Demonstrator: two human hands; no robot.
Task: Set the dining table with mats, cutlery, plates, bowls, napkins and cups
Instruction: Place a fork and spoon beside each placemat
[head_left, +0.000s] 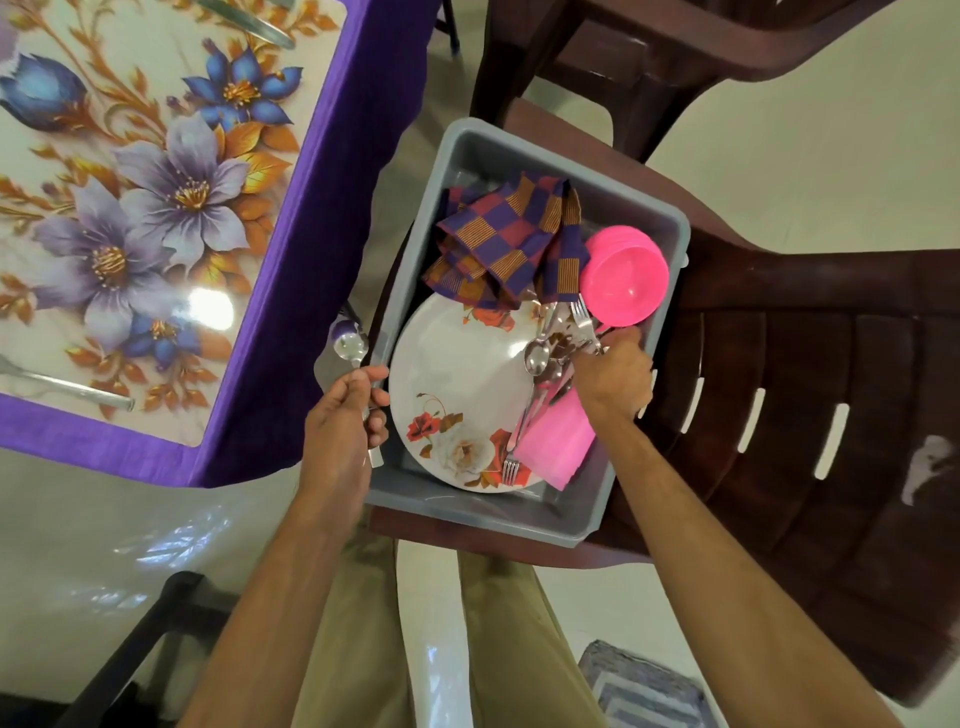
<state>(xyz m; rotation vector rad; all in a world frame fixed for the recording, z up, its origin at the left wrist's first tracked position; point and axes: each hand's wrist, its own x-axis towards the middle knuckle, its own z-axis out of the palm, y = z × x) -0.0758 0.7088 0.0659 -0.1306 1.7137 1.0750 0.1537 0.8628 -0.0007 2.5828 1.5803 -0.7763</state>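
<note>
while the left hand (345, 415) is gripping a spoon (352, 347) beside the bin (415, 218), the right hand (613, 376) is pinching a fork (584, 322) inside it. cutlery is lying across the plate (457, 384).

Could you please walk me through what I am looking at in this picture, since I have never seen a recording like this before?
There is no machine here: a person wears a camera on the head, so this single view looks down along both arms. The left hand holds a spoon in its grip, just outside the grey tub. The right hand reaches into the tub and pinches some of the loose cutlery; which piece exactly is hard to tell. The tub stands on a dark brown chair. In it lie a white flowered plate, checked napkins, pink bowls and something flat and pink by the wrist. To the left is the table with a floral mat on purple cloth, and one piece of cutlery is already laid on it.
</note>
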